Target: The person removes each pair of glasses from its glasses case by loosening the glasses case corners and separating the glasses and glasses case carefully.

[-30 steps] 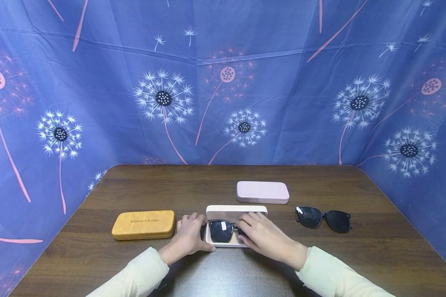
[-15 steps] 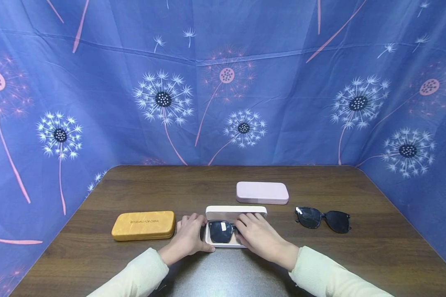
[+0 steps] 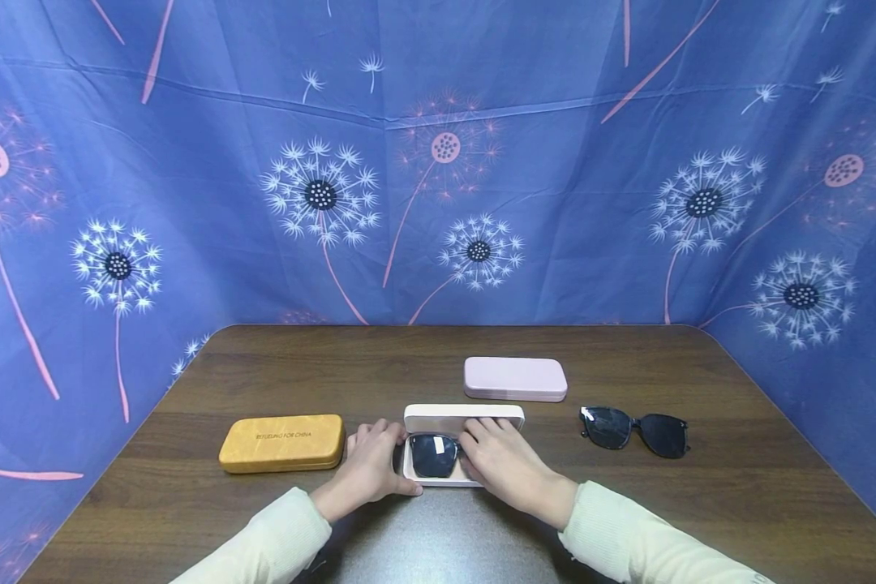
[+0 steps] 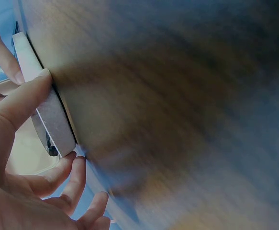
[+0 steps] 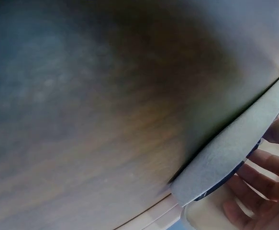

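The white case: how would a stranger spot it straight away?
On the brown table, find the left hand and right hand, close together. Between them lies the white case, partly hidden by the right hand. Unlike the yellow case and the pink case, both shut, it stands open.

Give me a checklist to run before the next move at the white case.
1. White case open: ok, its lid stands raised at the back.
2. Left hand holding the case: ok, thumb and fingers grip its left end.
3. Sunglasses in the case seated flat: cannot tell; the right hand covers most of one lens.
4. Right hand out of the case: not ok, its fingers reach inside.
5. Loose sunglasses apart from the case: ok, they lie on the table to the right.
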`<move>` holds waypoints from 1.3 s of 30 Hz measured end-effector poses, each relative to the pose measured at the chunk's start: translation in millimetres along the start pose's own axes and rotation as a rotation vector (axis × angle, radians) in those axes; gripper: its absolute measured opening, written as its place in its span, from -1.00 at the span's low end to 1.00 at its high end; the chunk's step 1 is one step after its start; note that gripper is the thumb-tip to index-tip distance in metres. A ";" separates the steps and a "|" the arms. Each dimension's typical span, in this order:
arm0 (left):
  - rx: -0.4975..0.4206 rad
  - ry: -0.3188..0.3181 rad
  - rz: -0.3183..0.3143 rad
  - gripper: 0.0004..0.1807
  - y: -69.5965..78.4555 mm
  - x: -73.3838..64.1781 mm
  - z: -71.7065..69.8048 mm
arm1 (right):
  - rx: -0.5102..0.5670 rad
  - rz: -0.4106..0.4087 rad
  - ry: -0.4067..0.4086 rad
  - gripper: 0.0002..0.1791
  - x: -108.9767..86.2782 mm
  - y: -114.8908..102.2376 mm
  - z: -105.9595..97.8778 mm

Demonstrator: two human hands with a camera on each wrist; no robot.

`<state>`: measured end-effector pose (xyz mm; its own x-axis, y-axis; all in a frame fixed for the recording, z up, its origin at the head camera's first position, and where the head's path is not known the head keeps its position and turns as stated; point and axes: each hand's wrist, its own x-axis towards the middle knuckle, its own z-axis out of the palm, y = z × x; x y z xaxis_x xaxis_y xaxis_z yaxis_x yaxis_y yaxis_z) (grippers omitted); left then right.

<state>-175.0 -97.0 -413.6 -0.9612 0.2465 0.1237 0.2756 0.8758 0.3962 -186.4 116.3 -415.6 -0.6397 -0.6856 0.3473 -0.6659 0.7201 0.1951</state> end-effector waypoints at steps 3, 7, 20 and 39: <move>-0.001 0.005 0.003 -0.31 -0.3 0.0 0.4 | -0.015 0.000 0.008 -0.77 0.9 -1.2 0.8; 0.000 0.012 0.006 -0.32 -0.8 -0.1 1.1 | -0.035 0.002 0.028 -0.79 1.8 -2.3 2.0; 0.000 0.021 0.014 -0.32 -1.5 -0.1 2.0 | -0.030 0.028 0.030 -0.83 3.7 -4.9 0.5; -0.008 0.017 0.014 -0.33 -1.3 -0.8 0.6 | -0.025 0.059 0.091 -0.88 4.7 -9.0 -0.4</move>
<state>-174.6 -98.1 -414.8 -0.9570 0.2514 0.1450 0.2891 0.8690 0.4015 -183.3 106.7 -415.4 -0.6393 -0.6304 0.4404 -0.6176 0.7621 0.1943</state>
